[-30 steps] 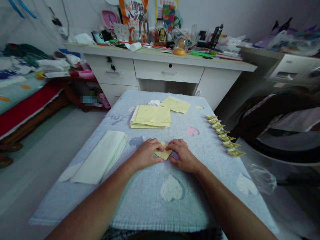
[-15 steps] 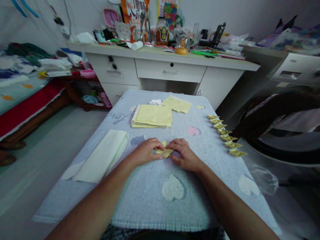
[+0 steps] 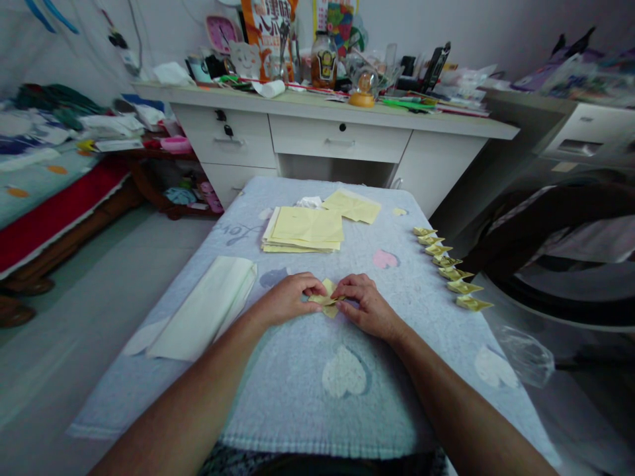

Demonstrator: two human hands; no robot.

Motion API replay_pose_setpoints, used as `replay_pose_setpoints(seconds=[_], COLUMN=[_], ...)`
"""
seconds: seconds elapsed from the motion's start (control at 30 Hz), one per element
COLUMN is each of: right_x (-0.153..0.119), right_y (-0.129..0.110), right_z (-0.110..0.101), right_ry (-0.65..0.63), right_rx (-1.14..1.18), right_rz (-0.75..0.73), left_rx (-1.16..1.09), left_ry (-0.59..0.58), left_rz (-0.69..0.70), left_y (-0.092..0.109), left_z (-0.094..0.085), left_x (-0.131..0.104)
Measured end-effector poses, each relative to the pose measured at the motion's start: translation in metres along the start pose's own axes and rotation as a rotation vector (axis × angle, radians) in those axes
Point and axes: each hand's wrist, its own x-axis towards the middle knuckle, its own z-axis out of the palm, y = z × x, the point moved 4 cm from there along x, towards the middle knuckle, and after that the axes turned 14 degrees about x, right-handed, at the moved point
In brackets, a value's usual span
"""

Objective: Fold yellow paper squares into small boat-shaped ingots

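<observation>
Between my two hands, low over the cloth-covered table (image 3: pixel 297 396), is a small folded piece of yellow paper (image 3: pixel 329 301). My left hand (image 3: pixel 292 297) pinches its left side between thumb and fingers. On the opposite side my right hand (image 3: pixel 364 304) grips it the same way, fingertips close to the middle. Parts of the paper stick out above and below the fingers; its edges at the fingertips are hidden. A stack of yellow paper sheets (image 3: pixel 307 228) lies beyond my hands. Several folded yellow paper boats (image 3: pixel 464 287) stand in a row along the table's right edge.
Left of my hands lies a folded pale cloth or paper (image 3: pixel 206 311). More yellow sheets (image 3: pixel 354 205) and a crumpled white tissue (image 3: pixel 310 202) are at the far end. Behind stands a white desk (image 3: pixel 342 142) crowded with items; a front-loading washing machine (image 3: pixel 585 145) is at right.
The yellow paper, a flat diamond before, now has raised folds across its middle, with points showing above and below. Both hands keep nearly the same place.
</observation>
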Motion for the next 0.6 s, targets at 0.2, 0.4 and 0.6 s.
replay_pose_setpoints(seconds=[0.2, 0.4, 0.6], right_x=[0.002, 0.001, 0.000], right_y=[-0.003, -0.010, -0.006], right_z=[0.001, -0.002, 0.000], right_ry=[0.055, 0.075, 0.069], right_rx=[-0.011, 0.022, -0.078], right_rz=[-0.019, -0.077, 0.012], left_rx=[0.138, 0.313, 0.332], left_ry=[0.053, 0.090, 0.055], left_rz=[0.045, 0.080, 0.086], left_y=[0.006, 0.015, 0.015], left_z=[-0.001, 0.000, 0.001], left_x=[0.000, -0.001, -0.001])
